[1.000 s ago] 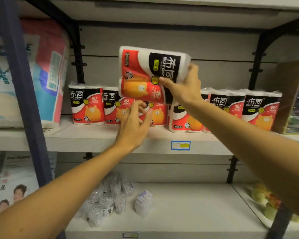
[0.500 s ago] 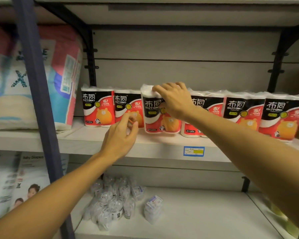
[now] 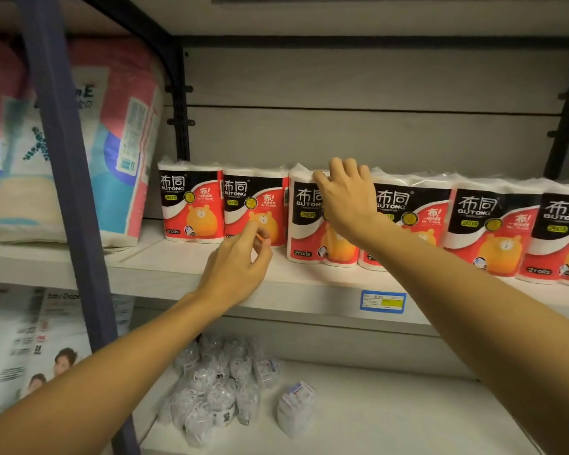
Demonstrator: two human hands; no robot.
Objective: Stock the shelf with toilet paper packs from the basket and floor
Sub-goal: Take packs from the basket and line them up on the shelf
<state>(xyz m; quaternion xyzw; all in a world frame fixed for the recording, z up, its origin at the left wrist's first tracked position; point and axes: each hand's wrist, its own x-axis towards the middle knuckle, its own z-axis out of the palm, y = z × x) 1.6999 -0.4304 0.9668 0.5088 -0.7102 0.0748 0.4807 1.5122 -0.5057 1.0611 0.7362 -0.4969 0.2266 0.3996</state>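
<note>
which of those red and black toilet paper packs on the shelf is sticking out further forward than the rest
The third pack from the left, the one the right hand rests on. Its front stands nearer the shelf edge than its neighbours.

I saw the toilet paper packs [image 3: 191, 201] wrapped in shiny, crinkly plastic. The shelf [image 3: 184, 274] looked smooth, matt and pale. The post [image 3: 63, 159] looked like dull painted metal. The little bags [image 3: 211, 392] below were clear plastic.
</note>
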